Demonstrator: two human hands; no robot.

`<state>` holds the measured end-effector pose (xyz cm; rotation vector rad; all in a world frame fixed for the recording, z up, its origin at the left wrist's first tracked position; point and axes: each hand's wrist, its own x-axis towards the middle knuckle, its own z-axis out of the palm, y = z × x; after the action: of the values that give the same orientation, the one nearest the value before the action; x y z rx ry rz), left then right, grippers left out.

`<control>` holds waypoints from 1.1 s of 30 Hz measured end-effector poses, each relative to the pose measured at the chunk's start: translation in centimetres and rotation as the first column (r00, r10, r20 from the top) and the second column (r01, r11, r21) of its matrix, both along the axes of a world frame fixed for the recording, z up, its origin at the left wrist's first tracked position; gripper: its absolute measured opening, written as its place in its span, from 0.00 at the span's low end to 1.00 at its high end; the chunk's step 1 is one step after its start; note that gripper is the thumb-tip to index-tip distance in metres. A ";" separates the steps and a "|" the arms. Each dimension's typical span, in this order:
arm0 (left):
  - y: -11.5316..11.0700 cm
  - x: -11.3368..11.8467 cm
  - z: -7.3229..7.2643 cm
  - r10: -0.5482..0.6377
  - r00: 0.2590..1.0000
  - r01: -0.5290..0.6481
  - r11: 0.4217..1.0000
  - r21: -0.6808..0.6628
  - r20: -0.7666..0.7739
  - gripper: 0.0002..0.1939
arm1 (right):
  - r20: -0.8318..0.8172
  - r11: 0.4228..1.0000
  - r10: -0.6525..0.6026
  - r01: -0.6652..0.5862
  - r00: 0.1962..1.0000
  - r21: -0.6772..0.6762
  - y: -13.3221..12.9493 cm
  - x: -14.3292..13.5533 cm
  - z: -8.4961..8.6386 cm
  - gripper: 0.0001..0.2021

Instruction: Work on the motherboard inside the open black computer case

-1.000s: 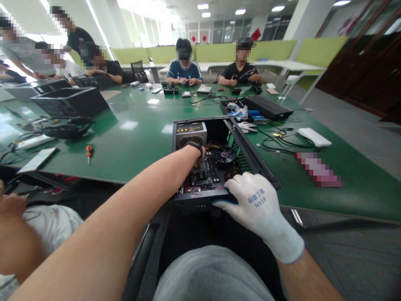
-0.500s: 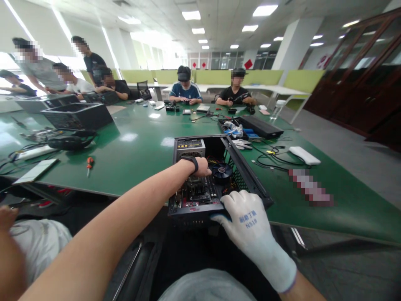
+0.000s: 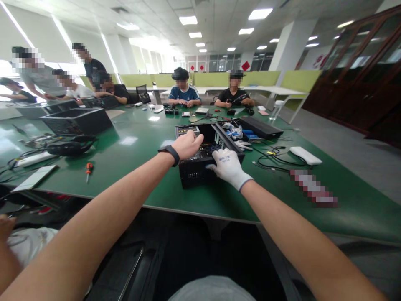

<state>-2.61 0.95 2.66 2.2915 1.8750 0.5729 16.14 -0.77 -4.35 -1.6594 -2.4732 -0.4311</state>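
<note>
A black computer case [image 3: 200, 172] lies on its side on the green table, its open side up. My right hand [image 3: 228, 164], in a white glove, grips the case's near edge, the thumb outside and the fingers curled over the rim. Bare, with a dark band on the wrist, my left hand [image 3: 188, 144] is over the case's opening near the silver power supply [image 3: 189, 130]. Its fingers are curled closed; whatever is under them is hidden. Part of the boards and wires inside shows between my hands.
An orange-handled screwdriver [image 3: 89, 171] lies left on the table [image 3: 131, 173]. Another open case [image 3: 78, 121] and a headset [image 3: 70, 145] are beyond. At right are a black tray [image 3: 261, 126], cables and a white power strip [image 3: 305, 155]. Several people sit or stand around.
The case has moved away from me, farther onto the table, with my right hand on its edge. My left hand has risen from beside the fan inside the case.
</note>
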 end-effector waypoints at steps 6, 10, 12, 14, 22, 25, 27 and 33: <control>0.3 -0.9 0.4 0.100 0.985 -0.106 0.994 0.033 0.141 0.18 | 0.029 0.998 -0.065 0.065 0.997 -0.020 7.9 -2.3 0.8 0.22; 0.4 -1.6 -0.4 0.121 0.980 -0.122 0.993 -0.001 0.161 0.18 | 0.028 0.997 -0.071 0.072 0.997 -0.034 10.3 -2.9 1.2 0.21; 0.3 -2.0 -0.8 0.126 0.977 -0.125 0.992 -0.020 0.171 0.18 | 0.026 0.997 -0.064 0.065 0.998 -0.039 10.4 -2.9 1.2 0.21; 0.3 -2.5 -1.2 0.133 0.975 -0.131 0.991 -0.023 0.179 0.17 | 0.023 0.998 -0.055 0.056 0.998 -0.040 10.0 -2.8 1.0 0.21; 0.4 -2.4 -0.8 0.122 0.985 -0.120 0.992 -0.028 0.118 0.17 | -0.007 1.000 -0.015 0.015 1.000 -0.006 3.5 -1.9 -0.3 0.23; 0.1 -1.1 -0.6 0.081 0.996 -0.078 0.995 -0.056 0.048 0.17 | -0.023 1.000 0.007 -0.007 1.000 0.010 -0.2 -1.2 -0.7 0.25; -0.1 0.0 -0.7 0.045 0.999 -0.046 0.994 -0.094 -0.018 0.18 | -0.029 1.000 0.019 -0.019 0.999 0.018 -2.8 -0.6 -0.9 0.24; -0.8 2.6 -2.7 -0.141 0.969 0.067 0.940 -0.335 -0.201 0.27 | -0.040 0.999 0.049 -0.049 0.998 0.005 -9.9 0.8 -1.1 0.20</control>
<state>-0.04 0.11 -0.09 2.2860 1.7612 -0.0154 16.93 -10.69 -5.43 -1.5865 -2.4769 -0.3930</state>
